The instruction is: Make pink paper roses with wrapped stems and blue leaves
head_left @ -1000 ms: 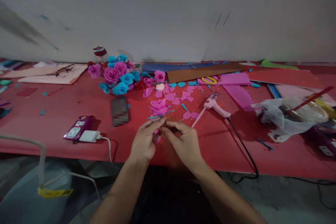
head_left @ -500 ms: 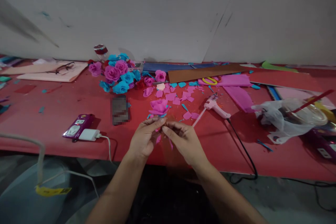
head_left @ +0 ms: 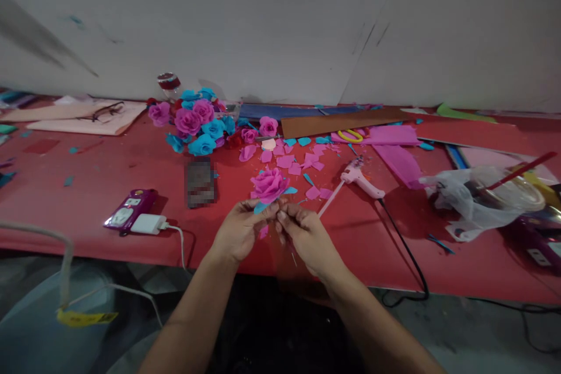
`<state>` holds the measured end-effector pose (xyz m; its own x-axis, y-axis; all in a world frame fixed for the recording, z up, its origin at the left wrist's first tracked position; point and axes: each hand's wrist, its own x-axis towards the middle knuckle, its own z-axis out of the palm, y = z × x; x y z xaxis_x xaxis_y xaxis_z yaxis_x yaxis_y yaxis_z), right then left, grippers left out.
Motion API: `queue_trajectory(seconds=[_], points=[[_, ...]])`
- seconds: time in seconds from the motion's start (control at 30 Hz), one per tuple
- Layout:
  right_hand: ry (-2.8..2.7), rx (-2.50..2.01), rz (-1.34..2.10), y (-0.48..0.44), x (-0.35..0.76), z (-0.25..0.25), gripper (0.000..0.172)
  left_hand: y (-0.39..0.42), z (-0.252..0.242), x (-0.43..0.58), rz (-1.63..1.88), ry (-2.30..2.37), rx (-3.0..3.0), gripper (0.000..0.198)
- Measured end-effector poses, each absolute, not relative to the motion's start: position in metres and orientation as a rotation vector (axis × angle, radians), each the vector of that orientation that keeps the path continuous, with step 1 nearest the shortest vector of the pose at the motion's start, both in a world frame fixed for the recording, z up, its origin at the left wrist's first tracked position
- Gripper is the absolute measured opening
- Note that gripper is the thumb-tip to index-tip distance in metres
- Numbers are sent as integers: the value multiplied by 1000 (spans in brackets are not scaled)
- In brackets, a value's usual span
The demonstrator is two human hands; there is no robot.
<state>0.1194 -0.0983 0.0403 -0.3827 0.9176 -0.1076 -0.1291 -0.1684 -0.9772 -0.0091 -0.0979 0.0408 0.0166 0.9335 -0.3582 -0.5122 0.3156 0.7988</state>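
A pink paper rose [head_left: 269, 184] with blue leaves under its bloom stands upright above my hands. My left hand [head_left: 239, 231] is closed, thumb and fingers pinching the rose just below the leaves. Close against it, my right hand [head_left: 307, 236] is closed too, its fingertips pressed together at the stem. A thin wire stem [head_left: 293, 258] sticks out below my fingers. From between the hands a brown paper strip [head_left: 287, 266] hangs down over the table edge. My fingers hide the exact spot where strip and stem meet.
Pink paper petals [head_left: 286, 162] lie scattered beyond my hands. A pink glue gun [head_left: 362, 180] rests to the right, its black cord trailing off the table. At left are a phone [head_left: 200, 183], a purple power strip [head_left: 131, 210] and a bunch of paper flowers [head_left: 188, 121].
The rose has turned and tilted, so its bloom and blue leaves face me more. The wire stem now shows below my right hand. Both hands stay close together.
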Motion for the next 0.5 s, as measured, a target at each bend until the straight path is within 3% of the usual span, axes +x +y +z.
queue_trajectory(seconds=[0.17, 0.3, 0.4, 0.5], points=[[-1483, -1089, 1381, -107, 122, 46, 15, -96, 42, -5, 1271, 1039, 415, 15], [-1724, -1213, 1032, -111, 122, 46, 18, -94, 40, -3, 1260, 1013, 388, 18], [-1664, -1171, 1154, -109, 121, 46, 23, -95, 38, -4, 1240, 940, 413, 18], [-1436, -1035, 1544, -105, 121, 45, 25, -97, 39, -7, 1213, 920, 452, 16]])
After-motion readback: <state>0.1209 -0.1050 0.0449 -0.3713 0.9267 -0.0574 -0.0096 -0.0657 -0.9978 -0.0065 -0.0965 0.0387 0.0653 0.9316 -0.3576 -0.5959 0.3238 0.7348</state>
